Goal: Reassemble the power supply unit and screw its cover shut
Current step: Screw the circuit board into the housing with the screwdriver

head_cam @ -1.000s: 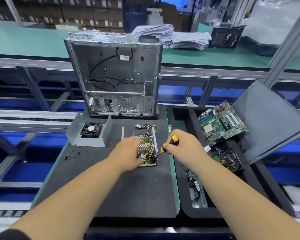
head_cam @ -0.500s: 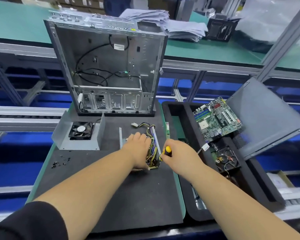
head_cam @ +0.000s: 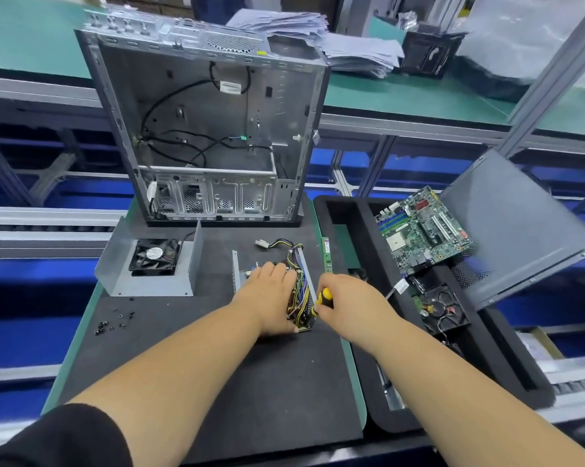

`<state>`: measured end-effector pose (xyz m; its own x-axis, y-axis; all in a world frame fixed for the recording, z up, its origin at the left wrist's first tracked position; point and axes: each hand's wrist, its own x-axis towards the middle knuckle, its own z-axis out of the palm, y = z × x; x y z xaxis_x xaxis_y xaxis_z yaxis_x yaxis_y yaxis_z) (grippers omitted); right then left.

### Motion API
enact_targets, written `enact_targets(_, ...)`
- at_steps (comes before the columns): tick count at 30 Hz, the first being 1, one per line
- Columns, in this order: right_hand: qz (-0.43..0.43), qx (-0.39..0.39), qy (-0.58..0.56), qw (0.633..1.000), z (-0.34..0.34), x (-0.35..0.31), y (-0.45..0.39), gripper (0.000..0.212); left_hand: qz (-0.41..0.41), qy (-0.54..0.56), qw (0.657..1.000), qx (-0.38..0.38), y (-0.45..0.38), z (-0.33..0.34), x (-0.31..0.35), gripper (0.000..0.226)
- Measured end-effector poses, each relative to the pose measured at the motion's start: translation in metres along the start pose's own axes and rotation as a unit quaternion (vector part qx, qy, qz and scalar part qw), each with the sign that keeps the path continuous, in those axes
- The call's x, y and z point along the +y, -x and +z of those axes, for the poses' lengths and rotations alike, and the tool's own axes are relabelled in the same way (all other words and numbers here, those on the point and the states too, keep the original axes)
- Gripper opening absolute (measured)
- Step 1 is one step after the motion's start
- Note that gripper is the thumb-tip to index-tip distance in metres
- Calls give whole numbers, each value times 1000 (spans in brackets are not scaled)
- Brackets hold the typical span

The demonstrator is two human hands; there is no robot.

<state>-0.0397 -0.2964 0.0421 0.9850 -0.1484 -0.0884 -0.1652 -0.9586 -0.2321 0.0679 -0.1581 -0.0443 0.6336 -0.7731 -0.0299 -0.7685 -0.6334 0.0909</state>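
Two hands at the power supply board (head_cam: pixel 301 305) on the dark surface (head_cam: pixel 250 382): left hand (head_cam: pixel 270 298) lies flat across it, right hand (head_cam: pixel 348 305) grips a yellow screwdriver (head_cam: pixel 323 299) at its edge. Board looks light, stiff and fragile; best held by its edges, clear of wires. Left hand hides most components; screwdriver tip unseen; fan cover (head_cam: pixel 149 267) sits apart, left.

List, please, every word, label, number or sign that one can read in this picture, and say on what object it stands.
No text can be read.
White tag on the cable inside the computer case: too blurred.
Round label on the fan: too small.
Print on the black box on the far bench: blurred.
Markings on the motherboard: too small.
Stack of papers: unreadable.
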Motion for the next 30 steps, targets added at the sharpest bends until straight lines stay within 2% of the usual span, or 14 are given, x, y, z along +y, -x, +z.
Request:
enact_targets(6, 0, -34, 28, 999, -6, -3, -3, 16, -5, 14, 1000, 15, -1, 1, 0, 80)
enact_targets(12, -43, -78, 167, 982, -16, -17, -13, 13, -4, 18, 1000, 8, -2, 0, -2, 80)
enact_targets(15, -47, -87, 197, 976, -19, -19, -16, 15, -5, 19, 1000, 7, -3, 0, -2, 80)
enact_targets(18, -48, -86, 209, 973, -18, -21, -18, 9, -6, 22, 1000, 8, -2, -1, -2, 81)
enact_targets(24, 6, -69, 273, 959, -8, -20, -22, 23, -11, 22, 1000, 9, -2, -3, -1, 76)
enact_targets(27, -29, -41, 280, 959, -4, -22, -20, 20, -14, 27, 1000, 6, -2, -3, -1, 73)
enact_targets(30, -85, -15, 237, 968, -6, -26, -20, 21, -15, 30, 999, 8, -2, -4, -1, 72)
